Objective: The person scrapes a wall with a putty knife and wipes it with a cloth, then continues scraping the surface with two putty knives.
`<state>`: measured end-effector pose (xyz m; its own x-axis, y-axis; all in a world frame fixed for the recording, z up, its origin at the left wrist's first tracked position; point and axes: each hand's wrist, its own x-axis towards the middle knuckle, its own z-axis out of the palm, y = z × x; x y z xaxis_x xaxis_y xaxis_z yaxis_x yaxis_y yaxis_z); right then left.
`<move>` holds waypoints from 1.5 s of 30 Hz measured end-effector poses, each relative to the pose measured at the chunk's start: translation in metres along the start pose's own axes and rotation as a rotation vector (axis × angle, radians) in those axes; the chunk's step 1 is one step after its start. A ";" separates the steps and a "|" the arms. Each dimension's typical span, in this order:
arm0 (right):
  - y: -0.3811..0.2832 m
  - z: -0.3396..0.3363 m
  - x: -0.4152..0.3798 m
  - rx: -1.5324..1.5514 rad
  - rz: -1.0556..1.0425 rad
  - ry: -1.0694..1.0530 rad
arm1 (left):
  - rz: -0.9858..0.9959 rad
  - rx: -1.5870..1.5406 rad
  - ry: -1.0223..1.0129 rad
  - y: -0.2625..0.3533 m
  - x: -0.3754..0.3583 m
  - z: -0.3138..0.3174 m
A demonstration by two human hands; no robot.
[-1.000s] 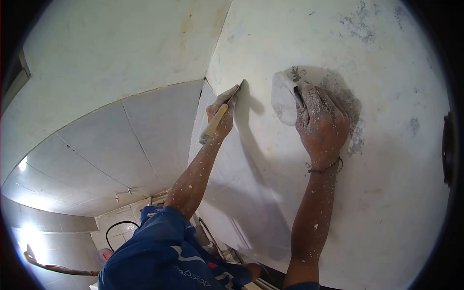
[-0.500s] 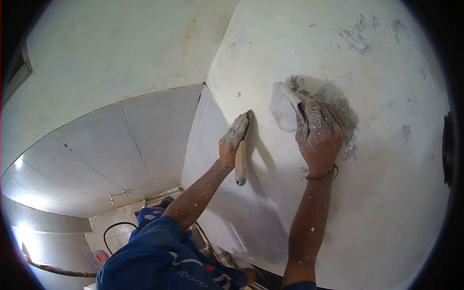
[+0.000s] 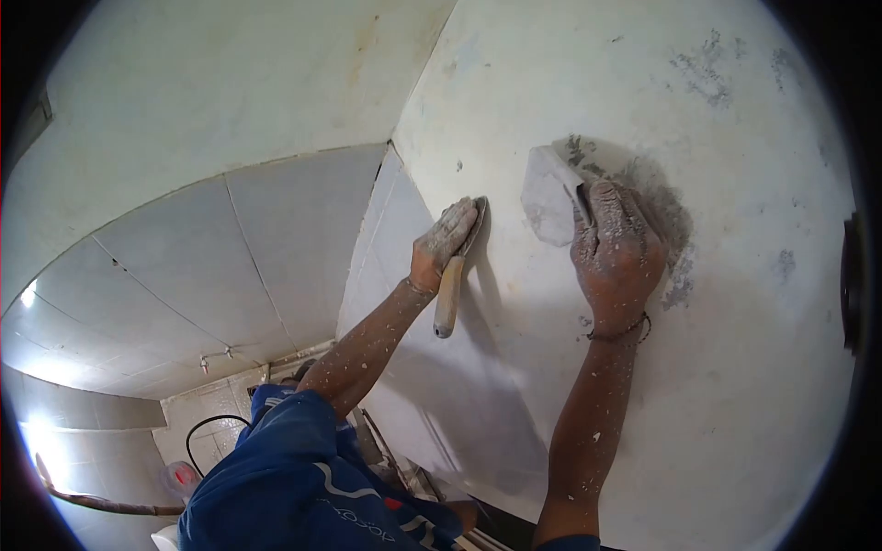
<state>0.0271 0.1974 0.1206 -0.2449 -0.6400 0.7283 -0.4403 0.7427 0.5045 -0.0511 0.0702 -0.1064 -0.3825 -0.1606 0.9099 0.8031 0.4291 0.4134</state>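
The right hand (image 3: 620,234) hid the near edge of the pale scraper (image 3: 548,197), its fingertips out of sight behind the knuckles. The left hand (image 3: 446,243) covered much of the trowel's (image 3: 451,277) blade, and its thumb could not be made out. The blue shirt (image 3: 266,477) ran off the bottom edge, its lettering (image 3: 358,523) (pale and tilted) too small to read for certain. Glare washed out some tiles (image 3: 87,445), and the black surround cut off a dark fitting (image 3: 851,285).

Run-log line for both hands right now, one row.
left hand: holding trowel by blade | right hand: gripping flat pale tool | wall: grey patches visible
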 end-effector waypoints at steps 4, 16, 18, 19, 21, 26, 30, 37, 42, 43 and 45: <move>0.001 0.005 -0.008 0.012 0.002 0.010 | -0.110 -0.057 0.072 0.010 0.005 0.007; -0.008 0.007 0.005 -0.001 -0.014 0.082 | -0.021 -0.081 -0.088 -0.010 0.005 -0.004; -0.005 0.009 0.000 -0.067 0.000 0.067 | -0.007 0.101 -0.039 -0.011 0.006 -0.001; -0.002 0.010 -0.001 -0.066 0.001 0.058 | -0.066 0.094 -0.032 -0.009 0.010 -0.001; -0.001 0.012 -0.001 -0.032 -0.001 0.067 | -0.145 0.076 -0.004 -0.010 0.023 -0.002; -0.008 0.007 0.007 -0.032 0.006 0.062 | -0.200 0.048 0.004 0.007 -0.005 0.020; -0.007 0.008 0.006 -0.016 -0.012 0.110 | -0.283 0.021 -0.032 -0.011 0.024 0.002; -0.006 0.014 0.005 -0.041 0.028 0.050 | -0.157 -0.024 -0.001 -0.023 0.014 0.011; 0.003 0.016 -0.007 -0.159 -0.070 0.086 | -0.304 -0.167 0.126 0.005 0.019 0.011; 0.002 0.015 -0.006 -0.159 -0.062 0.092 | -0.306 -0.155 0.102 0.006 0.011 0.018; -0.002 0.010 -0.002 -0.089 -0.008 0.028 | -0.221 -0.130 0.073 0.002 0.006 0.019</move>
<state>0.0204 0.1953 0.1131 -0.2169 -0.6413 0.7360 -0.3634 0.7528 0.5489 -0.0606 0.0869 -0.1013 -0.5252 -0.3034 0.7951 0.7572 0.2598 0.5993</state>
